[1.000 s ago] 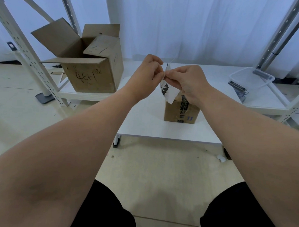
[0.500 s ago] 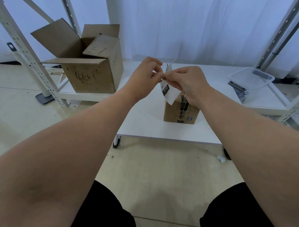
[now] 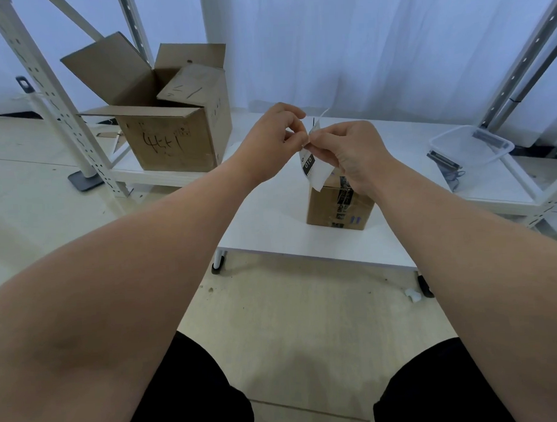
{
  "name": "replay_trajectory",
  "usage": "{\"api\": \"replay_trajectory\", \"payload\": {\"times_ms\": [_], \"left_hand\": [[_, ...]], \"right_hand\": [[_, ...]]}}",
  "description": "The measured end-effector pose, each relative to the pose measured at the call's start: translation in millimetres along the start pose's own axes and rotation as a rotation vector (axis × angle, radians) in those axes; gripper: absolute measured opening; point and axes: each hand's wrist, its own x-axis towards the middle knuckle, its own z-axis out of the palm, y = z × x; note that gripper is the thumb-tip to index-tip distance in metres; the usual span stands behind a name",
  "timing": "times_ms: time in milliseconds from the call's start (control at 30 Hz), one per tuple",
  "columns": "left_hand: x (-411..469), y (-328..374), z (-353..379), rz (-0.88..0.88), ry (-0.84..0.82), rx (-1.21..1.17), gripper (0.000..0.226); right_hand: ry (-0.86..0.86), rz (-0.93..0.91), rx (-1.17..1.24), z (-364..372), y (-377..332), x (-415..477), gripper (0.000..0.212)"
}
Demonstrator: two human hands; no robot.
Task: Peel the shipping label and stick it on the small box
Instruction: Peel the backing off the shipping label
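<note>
The shipping label (image 3: 313, 169) is pinched at its top edge by the left hand (image 3: 269, 144) and right hand (image 3: 353, 153), held above the small box (image 3: 337, 208), whose top is partly hidden. An open carton (image 3: 168, 120) is seen left.

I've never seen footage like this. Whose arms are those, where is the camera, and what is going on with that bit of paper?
There is no machine here: a person wears a wide-angle camera on the head, so you look down along their own two bare arms. The left hand and right hand meet in the air, both pinching the top edge of a white shipping label, apparently picking it apart from its backing. Just below, on the white table, stands the small box, taped shut, where the label should go. To the left, a big open carton sits on a low shelf; to the right lies a clear plastic tub.
</note>
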Motion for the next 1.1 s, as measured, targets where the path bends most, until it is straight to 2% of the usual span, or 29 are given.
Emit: {"api": "replay_trajectory", "payload": {"times_ms": [200, 300, 500, 533, 633, 767, 867, 1000, 1100], "left_hand": [[0, 2, -2, -0.085, 0.001, -0.164, 0.005], [0, 2, -3, -0.107, -0.040, -0.220, 0.016], [2, 5, -5, -0.071, 0.023, -0.059, 0.015], [1, 5, -5, -0.087, 0.031, -0.079, 0.015], [1, 5, -7, -0.130, -0.001, -0.159, 0.012], [-4, 5, -9, -0.144, -0.058, -0.281, 0.016], [-4, 7, -13, -0.157, -0.099, -0.323, 0.016], [-1, 9, -23, -0.178, -0.197, -0.281, 0.016], [0, 8, -26, -0.193, -0.269, -0.215, 0.017]], "right_hand": [[-0.009, -0.028, 0.006, -1, 0, 1, 0.011], [0.016, -0.052, -0.024, 0, 1, 0, 0.012], [0.020, -0.092, -0.019, 5, -1, -3, 0.008], [0.036, -0.104, -0.049, 6, -2, -3, 0.007], [0.065, -0.155, -0.222, 5, -1, -5, 0.026], [0.030, -0.110, -0.277, 0, 2, -8, 0.019], [0.044, -0.167, -0.320, -4, -1, -10, 0.012], [-0.045, -0.248, -0.577, -9, 0, -8, 0.009], [-0.076, -0.270, -0.611, -10, 1, -6, 0.009]]}}
